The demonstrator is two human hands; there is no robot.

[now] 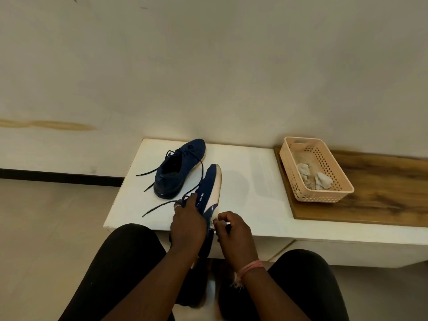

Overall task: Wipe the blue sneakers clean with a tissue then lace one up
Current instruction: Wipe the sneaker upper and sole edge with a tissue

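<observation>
A: Head view, quick rundown. What's the left hand (188, 224) doing?

B: Fingers curled round the held blue sneaker (209, 193), gripping its upper side near the collar. Shoe's tipped on its side, white sole facing right, toe pointing away toward the wall, heel end down by the person's lap at the front edge of the white table (254, 193).

A: And the right hand (232, 232)?

B: Fingers bent, pinching a small white tissue (215, 220) against the sneaker's heel/sole area. Tissue mostly hidden, only a bit shows between fingers & shoe. Pink thread band (251, 267) on that wrist.

A: Other shoe?

B: Second blue sneaker (178, 169) sits upright on the table, farther back & to the left, toe toward the wall. Laces (148, 173) loose, trailing left over the tabletop. Close to the held one, but can't tell if they touch.

A: Anything else?

B: Peach plastic basket (324, 193) to the right on a wooden board (382, 193), well apart from the shoes. Crumpled greyish tissues (323, 180) inside it. Person's knees in black at the bottom of the frame.
</observation>
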